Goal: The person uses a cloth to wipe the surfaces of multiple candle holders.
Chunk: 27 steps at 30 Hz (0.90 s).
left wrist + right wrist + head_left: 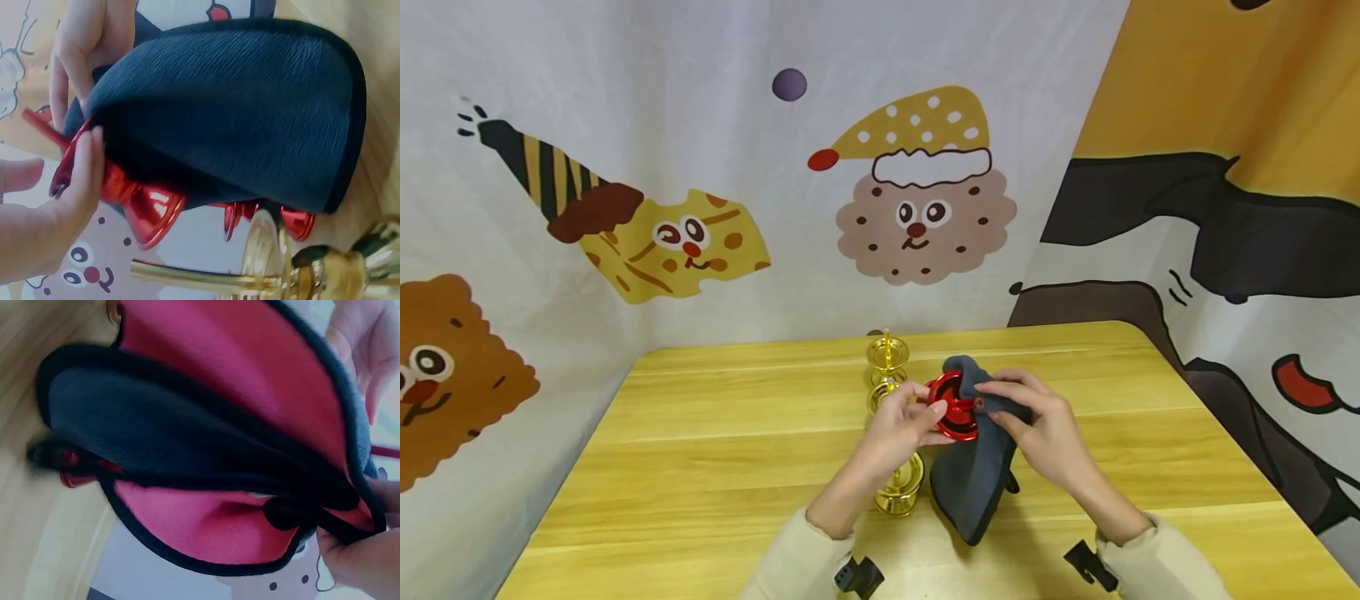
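My left hand (pixel 904 423) grips a shiny red candle holder (pixel 959 406), a dish with a thin central stem. Its flared red base (pixel 156 209) shows in the left wrist view. My right hand (pixel 1037 417) pinches a dark grey cloth (pixel 976 487) against the holder, near the tip of the stem. The cloth hangs folded towards the table; in the right wrist view its pink-red side (pixel 244 369) and black edging show. Part of the dish is hidden behind the cloth.
Several gold candle holders stand in a row left of the cloth, one at the back (pixel 888 354) and one nearer (pixel 898 496). Another red candle holder (pixel 299 220) is partly hidden behind the cloth. The wooden table (pixel 715 467) meets a printed curtain (pixel 715 133).
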Tool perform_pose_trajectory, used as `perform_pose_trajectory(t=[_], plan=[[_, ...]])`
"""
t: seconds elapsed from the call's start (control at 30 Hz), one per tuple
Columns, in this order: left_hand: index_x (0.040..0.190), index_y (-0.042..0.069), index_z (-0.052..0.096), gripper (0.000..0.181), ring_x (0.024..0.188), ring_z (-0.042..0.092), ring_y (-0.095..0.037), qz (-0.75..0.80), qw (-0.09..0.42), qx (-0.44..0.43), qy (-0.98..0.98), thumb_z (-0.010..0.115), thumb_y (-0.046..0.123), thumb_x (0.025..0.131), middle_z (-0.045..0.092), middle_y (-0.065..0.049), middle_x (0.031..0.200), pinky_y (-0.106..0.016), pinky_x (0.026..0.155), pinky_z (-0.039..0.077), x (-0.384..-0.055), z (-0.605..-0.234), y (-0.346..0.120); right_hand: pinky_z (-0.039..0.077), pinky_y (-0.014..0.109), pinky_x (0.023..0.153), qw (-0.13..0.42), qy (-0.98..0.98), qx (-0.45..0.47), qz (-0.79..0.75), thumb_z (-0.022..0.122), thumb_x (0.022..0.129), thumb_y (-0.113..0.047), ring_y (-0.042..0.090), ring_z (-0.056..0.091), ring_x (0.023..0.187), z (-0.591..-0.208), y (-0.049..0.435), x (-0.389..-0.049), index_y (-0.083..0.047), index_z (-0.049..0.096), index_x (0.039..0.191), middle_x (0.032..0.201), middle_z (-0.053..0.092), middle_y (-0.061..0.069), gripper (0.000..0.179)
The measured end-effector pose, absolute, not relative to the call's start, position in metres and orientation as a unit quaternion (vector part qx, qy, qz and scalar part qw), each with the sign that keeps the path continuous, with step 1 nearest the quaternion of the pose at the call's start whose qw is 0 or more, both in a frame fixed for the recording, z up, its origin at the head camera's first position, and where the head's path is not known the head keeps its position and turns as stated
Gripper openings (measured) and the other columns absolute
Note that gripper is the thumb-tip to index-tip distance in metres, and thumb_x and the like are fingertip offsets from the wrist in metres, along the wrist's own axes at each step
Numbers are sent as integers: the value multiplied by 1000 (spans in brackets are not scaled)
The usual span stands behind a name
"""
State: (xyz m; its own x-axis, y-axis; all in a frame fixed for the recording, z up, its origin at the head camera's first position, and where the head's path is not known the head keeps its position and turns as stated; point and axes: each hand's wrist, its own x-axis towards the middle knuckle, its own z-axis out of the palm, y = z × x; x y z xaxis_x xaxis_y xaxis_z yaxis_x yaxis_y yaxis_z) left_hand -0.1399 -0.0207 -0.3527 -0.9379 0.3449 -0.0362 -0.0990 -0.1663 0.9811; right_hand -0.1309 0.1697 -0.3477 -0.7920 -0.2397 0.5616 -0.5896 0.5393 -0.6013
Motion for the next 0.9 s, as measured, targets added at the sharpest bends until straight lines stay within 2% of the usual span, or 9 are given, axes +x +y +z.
perform_pose_trajectory(t=[0.1,0.17,0.37,0.53,0.7,0.9], plan=[[100,-11,49,18,79,65,-35,739,159,104,647,48,6,95,61,-24,101,-38,71,54,-142,-352,-23,46,11,72,217,-848,284,393,66,65,23,23,55,93,-345,172,-135,-5,70,95,105,58,11,41],[98,-12,52,17,78,65,-32,732,160,104,654,49,4,94,61,-21,99,-38,70,54,-142,-351,-25,48,14,69,220,-848,301,376,67,64,24,23,56,92,-344,172,-137,-5,71,93,105,58,11,41],[101,-14,61,17,76,64,-25,730,147,90,662,53,-3,89,61,-17,92,-31,66,55,-142,-350,-25,51,25,64,224,-863,313,327,69,64,21,22,57,89,-340,171,-138,-6,72,91,104,57,10,38],[105,-13,56,19,74,62,-20,753,119,49,645,53,-7,88,57,-17,89,-30,66,55,-140,-352,-21,51,31,63,228,-872,278,332,71,64,19,20,55,85,-340,165,-132,-6,71,92,99,56,8,38],[109,-12,49,22,81,62,-26,780,98,34,617,50,-9,88,53,-19,91,-32,71,54,-138,-353,-19,49,30,61,252,-871,245,342,74,64,15,20,53,83,-346,158,-124,-2,69,93,97,53,10,34],[115,-11,47,25,75,65,-35,754,163,76,632,49,-1,92,60,-22,93,-39,68,54,-139,-349,-23,52,32,63,259,-858,276,346,68,63,24,23,57,85,-346,161,-127,0,69,86,98,57,11,34]])
